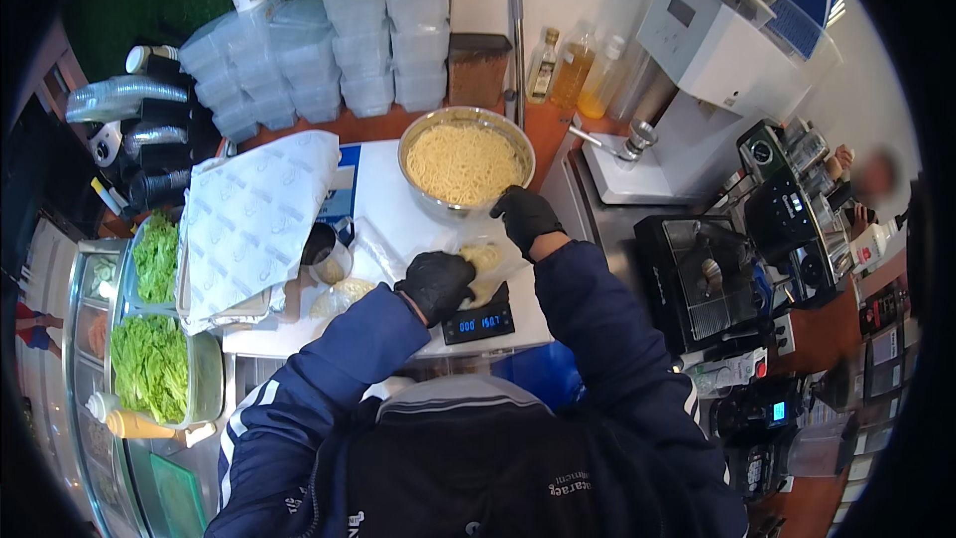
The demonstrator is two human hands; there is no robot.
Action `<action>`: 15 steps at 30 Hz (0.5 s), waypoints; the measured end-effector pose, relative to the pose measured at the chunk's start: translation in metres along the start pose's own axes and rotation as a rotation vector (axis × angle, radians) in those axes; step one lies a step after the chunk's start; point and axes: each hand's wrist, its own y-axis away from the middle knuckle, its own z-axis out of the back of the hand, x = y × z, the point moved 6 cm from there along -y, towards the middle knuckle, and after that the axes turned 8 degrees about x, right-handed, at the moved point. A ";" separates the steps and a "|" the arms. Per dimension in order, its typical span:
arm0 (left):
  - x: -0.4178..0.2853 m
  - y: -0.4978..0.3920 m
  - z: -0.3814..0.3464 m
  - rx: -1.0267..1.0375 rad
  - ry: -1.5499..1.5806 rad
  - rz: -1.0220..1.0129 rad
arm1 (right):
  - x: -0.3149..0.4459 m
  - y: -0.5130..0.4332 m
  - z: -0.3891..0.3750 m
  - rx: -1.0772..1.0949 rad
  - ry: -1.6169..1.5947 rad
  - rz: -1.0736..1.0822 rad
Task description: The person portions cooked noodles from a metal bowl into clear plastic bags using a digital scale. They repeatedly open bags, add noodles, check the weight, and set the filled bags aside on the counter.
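My left hand (437, 288), in a black glove, grips the near-left side of a clear plastic bag with noodles (480, 257). The bag rests on a black digital scale (479, 327) with a lit blue display. My right hand (527, 221), gloved alike, is at the lower right rim of a steel bowl (418, 198). Its fingers are curled, and whether anything is between them cannot be made out. Cooked noodles (464, 163) fill the bowl. Left of my left hand, a bag of noodles (342, 297) lies by a clear cup (329, 267) on the white board (381, 164).
Printed paper sheets (258, 217) and lettuce tubs (205, 381) stand left. Stacked plastic containers (358, 52), a brown container (478, 69) and bottles (573, 71) line the back. A white machine (709, 67) and an espresso machine (702, 276) stand right. Another person (859, 187) is at far right.
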 end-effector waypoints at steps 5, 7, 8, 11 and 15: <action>0.026 0.018 0.031 -0.028 0.036 -0.041 | -0.001 0.004 0.060 -0.201 0.195 0.119; 0.019 0.027 0.063 -0.182 0.209 -0.240 | 0.014 0.012 0.088 -0.245 0.177 0.214; 0.017 0.026 0.076 -0.162 0.141 -0.264 | 0.012 0.012 0.101 -0.181 0.181 0.114; 0.016 0.024 0.117 -0.254 0.163 -0.191 | 0.024 0.027 0.141 -0.317 0.209 0.130; -0.023 0.025 0.138 -0.446 -0.032 -0.588 | 0.045 0.038 0.159 -0.550 -0.103 0.424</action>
